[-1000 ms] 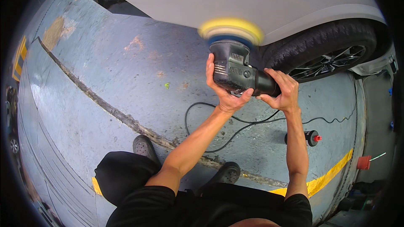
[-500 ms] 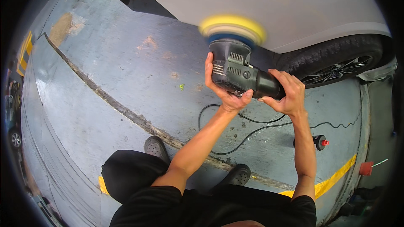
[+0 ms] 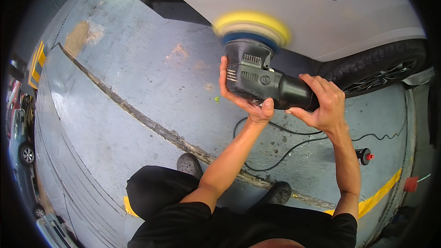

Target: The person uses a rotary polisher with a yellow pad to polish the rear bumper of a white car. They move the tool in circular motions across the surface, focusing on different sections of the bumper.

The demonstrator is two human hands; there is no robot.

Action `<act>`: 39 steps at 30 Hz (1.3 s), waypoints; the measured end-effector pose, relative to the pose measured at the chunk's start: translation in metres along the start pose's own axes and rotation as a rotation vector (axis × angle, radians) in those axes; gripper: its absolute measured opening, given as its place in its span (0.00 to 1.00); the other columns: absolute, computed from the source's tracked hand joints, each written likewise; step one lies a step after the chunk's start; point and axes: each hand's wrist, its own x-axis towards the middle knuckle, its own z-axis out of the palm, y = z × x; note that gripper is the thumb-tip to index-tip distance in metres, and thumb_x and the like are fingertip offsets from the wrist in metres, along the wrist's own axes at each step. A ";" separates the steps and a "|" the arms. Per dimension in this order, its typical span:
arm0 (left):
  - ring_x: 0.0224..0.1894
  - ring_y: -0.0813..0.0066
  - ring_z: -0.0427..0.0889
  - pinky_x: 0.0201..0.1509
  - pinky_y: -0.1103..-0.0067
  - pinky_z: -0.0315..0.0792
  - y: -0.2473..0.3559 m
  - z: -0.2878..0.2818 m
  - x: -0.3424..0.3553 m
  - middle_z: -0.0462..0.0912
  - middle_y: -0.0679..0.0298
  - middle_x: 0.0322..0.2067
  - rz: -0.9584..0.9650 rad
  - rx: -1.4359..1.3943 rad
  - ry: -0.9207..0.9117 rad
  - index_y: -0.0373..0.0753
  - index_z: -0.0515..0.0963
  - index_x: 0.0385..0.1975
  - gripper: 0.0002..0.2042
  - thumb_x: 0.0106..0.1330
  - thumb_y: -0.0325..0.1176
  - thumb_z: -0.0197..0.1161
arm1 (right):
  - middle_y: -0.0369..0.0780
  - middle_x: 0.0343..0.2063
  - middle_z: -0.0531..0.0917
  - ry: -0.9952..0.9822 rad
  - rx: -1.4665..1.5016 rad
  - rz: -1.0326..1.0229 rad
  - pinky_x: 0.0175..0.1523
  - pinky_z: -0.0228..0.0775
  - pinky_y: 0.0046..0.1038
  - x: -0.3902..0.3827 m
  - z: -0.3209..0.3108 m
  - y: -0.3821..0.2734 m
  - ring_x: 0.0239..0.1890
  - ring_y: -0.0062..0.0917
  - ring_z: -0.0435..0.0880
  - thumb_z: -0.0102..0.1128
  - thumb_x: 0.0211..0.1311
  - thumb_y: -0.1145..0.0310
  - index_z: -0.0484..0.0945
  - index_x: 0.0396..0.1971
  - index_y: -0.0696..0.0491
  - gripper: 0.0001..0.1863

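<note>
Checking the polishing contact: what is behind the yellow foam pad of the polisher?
Behind the yellow foam pad lies the car's pale grey body panel. The pad covers the spot it touches, so the paint there cannot be seen.

Even daylight, soft shadows; yellow pad motion-blurred, edges bent, corners black.

No labels, signs or screens are showing anywhere around the hands. The only package-like things are lying on the floor well off to the right of the grip: a small black bottle with a red cap, tipped on its side below the right wrist, and a red container sitting farther right near the picture's edge.
</note>
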 end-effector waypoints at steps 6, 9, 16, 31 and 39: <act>0.72 0.44 0.66 0.70 0.56 0.77 0.022 0.005 0.024 0.53 0.43 0.75 -0.055 -0.055 0.059 0.32 0.44 0.76 0.57 0.60 0.67 0.67 | 0.40 0.34 0.85 0.028 0.012 -0.002 0.37 0.75 0.34 0.017 -0.009 -0.019 0.30 0.37 0.83 0.82 0.40 0.36 0.83 0.49 0.56 0.44; 0.72 0.44 0.66 0.68 0.56 0.79 0.023 0.005 0.033 0.54 0.43 0.74 -0.024 -0.045 0.074 0.32 0.45 0.76 0.56 0.61 0.67 0.66 | 0.40 0.32 0.84 0.068 0.047 -0.028 0.36 0.75 0.34 0.022 -0.005 -0.020 0.29 0.37 0.83 0.81 0.41 0.35 0.83 0.49 0.56 0.43; 0.73 0.43 0.65 0.69 0.53 0.77 0.026 0.006 0.035 0.55 0.43 0.74 0.005 -0.011 0.050 0.35 0.46 0.76 0.55 0.62 0.68 0.64 | 0.41 0.32 0.84 0.070 0.047 -0.027 0.38 0.76 0.36 0.017 -0.002 -0.018 0.30 0.37 0.84 0.78 0.43 0.33 0.82 0.50 0.55 0.44; 0.73 0.41 0.64 0.69 0.53 0.78 0.020 0.017 0.002 0.55 0.42 0.73 0.047 0.113 -0.055 0.32 0.47 0.75 0.55 0.61 0.68 0.62 | 0.42 0.34 0.84 0.065 0.140 -0.005 0.39 0.77 0.37 -0.013 0.006 0.024 0.31 0.40 0.83 0.83 0.37 0.37 0.82 0.50 0.57 0.46; 0.74 0.40 0.62 0.69 0.53 0.78 0.019 0.025 -0.019 0.52 0.40 0.74 0.105 0.139 -0.141 0.33 0.45 0.75 0.57 0.60 0.67 0.67 | 0.43 0.35 0.85 0.098 0.187 -0.008 0.39 0.78 0.37 -0.035 0.008 0.050 0.32 0.41 0.85 0.84 0.36 0.39 0.82 0.50 0.59 0.46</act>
